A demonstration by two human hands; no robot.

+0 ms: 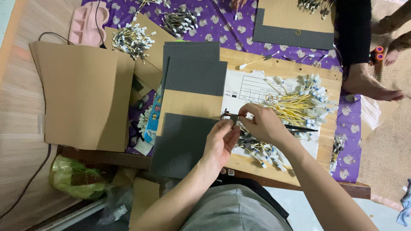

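The person is sitting at a low wooden board (274, 68), working with both hands close together over its middle. The left hand (220, 143) is curling its fingers inward, thumb and forefinger pressed together on a small grey connector piece (233, 118) at the edge of a dark grey foam sheet (182, 145). The right hand (262, 124) is meeting it from the other side, fingertips pinching the same little piece, so the two hands are touching over it. Just right of them a heap of yellow wires with white and blue ends (299, 102) is lying on a white printed sheet (246, 87), with more spilling below the right wrist. A pink moulded tray (87, 23) is sitting at the far left on the purple patterned cloth (222, 25); what lies in it I cannot tell. Beside it a smaller bundle of the same wires (132, 39) is resting on brown card (87, 96). Another person's bare foot (370, 85) is lying at the right.
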